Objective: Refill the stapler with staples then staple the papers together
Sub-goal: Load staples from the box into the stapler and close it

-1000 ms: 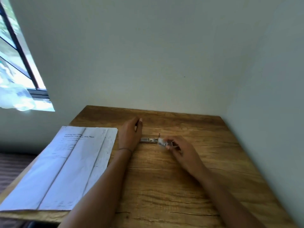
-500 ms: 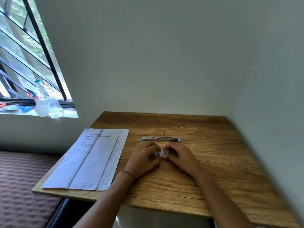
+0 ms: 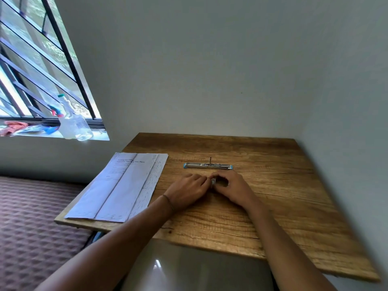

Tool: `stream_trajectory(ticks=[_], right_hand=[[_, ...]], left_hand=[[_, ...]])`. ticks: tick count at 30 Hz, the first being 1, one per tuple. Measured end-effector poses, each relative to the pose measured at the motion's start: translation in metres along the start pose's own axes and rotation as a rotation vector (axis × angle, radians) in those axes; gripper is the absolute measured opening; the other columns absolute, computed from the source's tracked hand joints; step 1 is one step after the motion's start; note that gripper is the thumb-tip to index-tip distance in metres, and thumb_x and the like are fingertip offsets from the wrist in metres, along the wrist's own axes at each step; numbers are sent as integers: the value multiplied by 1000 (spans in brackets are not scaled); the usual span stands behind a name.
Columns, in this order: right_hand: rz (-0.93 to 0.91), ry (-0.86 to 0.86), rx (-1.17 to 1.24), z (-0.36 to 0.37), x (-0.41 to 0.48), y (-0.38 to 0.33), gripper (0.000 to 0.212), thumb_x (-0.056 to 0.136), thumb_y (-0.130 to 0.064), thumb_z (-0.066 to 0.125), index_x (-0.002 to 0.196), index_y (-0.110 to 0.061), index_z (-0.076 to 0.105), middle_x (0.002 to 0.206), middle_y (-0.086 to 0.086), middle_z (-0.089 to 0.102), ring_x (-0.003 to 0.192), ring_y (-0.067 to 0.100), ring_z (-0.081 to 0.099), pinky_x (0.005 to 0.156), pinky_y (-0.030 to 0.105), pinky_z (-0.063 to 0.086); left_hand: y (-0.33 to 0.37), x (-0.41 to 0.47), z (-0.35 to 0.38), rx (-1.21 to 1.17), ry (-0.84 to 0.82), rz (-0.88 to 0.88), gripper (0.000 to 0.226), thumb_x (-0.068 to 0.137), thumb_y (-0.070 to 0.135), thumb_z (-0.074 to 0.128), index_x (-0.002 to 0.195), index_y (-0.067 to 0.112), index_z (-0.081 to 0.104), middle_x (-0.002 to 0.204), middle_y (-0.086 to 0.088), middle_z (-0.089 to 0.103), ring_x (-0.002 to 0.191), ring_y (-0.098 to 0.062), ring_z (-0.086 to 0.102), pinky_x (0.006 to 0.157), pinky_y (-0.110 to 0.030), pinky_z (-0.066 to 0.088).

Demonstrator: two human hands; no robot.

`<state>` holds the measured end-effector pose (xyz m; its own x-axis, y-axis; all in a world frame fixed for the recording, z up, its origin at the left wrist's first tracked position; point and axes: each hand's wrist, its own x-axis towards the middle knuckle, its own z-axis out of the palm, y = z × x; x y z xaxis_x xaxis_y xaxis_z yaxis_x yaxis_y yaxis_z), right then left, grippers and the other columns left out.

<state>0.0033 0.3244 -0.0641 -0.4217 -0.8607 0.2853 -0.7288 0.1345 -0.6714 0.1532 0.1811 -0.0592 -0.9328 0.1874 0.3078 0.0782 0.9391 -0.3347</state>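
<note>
The stapler lies opened out flat on the wooden table, a long metal strip with blue ends and a small pin standing up at its middle. Just in front of it my left hand and my right hand meet, fingertips pinched together on a small silvery staple pack that is mostly hidden by the fingers. A stack of printed papers lies at the table's left side, apart from both hands.
White walls close in the table at the back and right. A window with dark bars is at the upper left, and a clear plastic bottle stands on its sill. A patterned maroon surface lies left of the table.
A second ago my left hand was at the stapler; it has come back to join my right hand at the staple pack. Both hands now work at it. My head has pulled back.
</note>
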Motion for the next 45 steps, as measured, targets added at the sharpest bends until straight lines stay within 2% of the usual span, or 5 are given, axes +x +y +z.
stream_trajectory(ticks=[9, 23, 36, 43, 45], right_hand=[[43, -7, -22, 0, -2, -3, 30, 83, -20, 77, 113, -26, 75, 112, -8, 75, 104, 6, 64, 98, 30, 51], [239, -19, 108, 0, 1, -1, 60, 79, -31, 85, 134, -34, 61, 120, -11, 74, 102, -7, 56, 87, 14, 39], [271, 6, 143, -1, 1, -2, 74, 76, -36, 87, 142, -37, 52, 124, -13, 72, 129, 7, 56, 115, 41, 36], [182, 69, 93, -1, 3, -6, 48, 87, -48, 74, 132, -40, 59, 115, -23, 70, 102, -19, 59, 87, 7, 47], [105, 163, 24, 0, 3, -7, 36, 92, -40, 71, 127, -34, 64, 114, -22, 68, 102, -13, 62, 86, 16, 55]], left_hand=[[-12, 17, -17, 158, -147, 200, 28, 103, 10, 45, 128, 1, 55, 104, -14, 71, 85, -28, 69, 71, -39, 59], [-19, -5, -8, -490, 115, -293, 40, 101, 26, 59, 140, 19, 56, 116, -1, 75, 98, -17, 73, 84, -39, 60], [-18, -6, 9, -610, 267, -471, 25, 103, 25, 56, 127, 17, 61, 112, -1, 76, 93, -16, 73, 78, -38, 62], [-22, -7, 16, -601, 260, -416, 21, 99, 14, 59, 119, 16, 66, 114, -3, 74, 98, -17, 71, 83, -35, 59], [-22, -7, 16, -607, 258, -410, 27, 98, 12, 61, 123, 17, 67, 121, -4, 73, 104, -18, 70, 88, -29, 58]])
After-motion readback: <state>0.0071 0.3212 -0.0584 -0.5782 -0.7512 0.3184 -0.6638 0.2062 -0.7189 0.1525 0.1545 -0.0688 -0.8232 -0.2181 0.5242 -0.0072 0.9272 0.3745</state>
